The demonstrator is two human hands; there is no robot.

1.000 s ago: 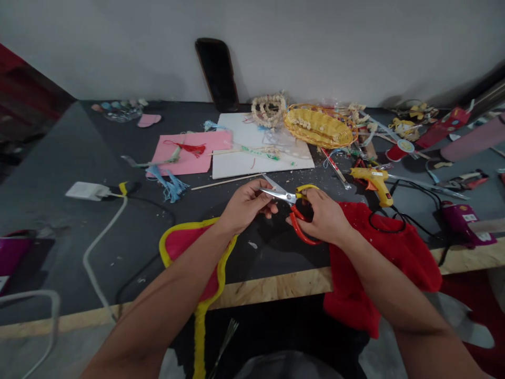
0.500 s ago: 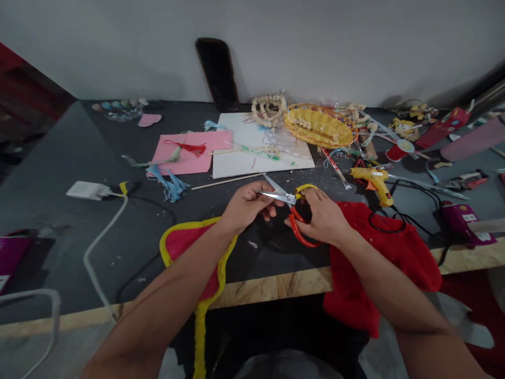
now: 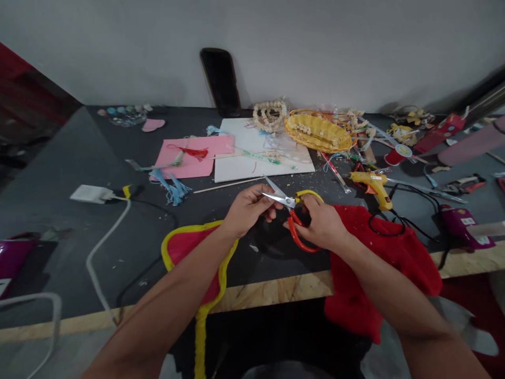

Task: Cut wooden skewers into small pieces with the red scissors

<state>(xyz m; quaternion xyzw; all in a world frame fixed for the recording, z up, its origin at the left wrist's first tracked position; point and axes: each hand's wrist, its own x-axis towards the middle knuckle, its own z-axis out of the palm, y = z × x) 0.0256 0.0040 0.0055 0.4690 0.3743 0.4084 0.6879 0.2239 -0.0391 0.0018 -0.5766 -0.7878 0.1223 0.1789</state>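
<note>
My right hand point(image 3: 320, 220) grips a pair of scissors point(image 3: 298, 202) by one yellow and one red handle loop. The blades are spread and point left. At their tips my left hand point(image 3: 251, 208) is closed in a pinch; whatever it holds is too small or hidden to make out. Under my left forearm lies a pink-red fabric piece with yellow edging point(image 3: 185, 243), its yellow strip hanging over the table edge. Red fuzzy cloth point(image 3: 389, 247) lies beneath my right forearm and drapes off the edge.
Beyond my hands are a thin stick point(image 3: 226, 185), pink paper point(image 3: 197, 166), a white board point(image 3: 236, 169) and a yellow wicker basket point(image 3: 321, 134). A yellow glue gun point(image 3: 374, 184) with a black cord lies right. A phone point(image 3: 221, 81) leans on the wall; a white charger point(image 3: 90, 193) lies left.
The view has tilted slightly, so the scene sits a little lower. Both hands and the scissors stay nearly in place, with the blades still spread at my left fingers.
</note>
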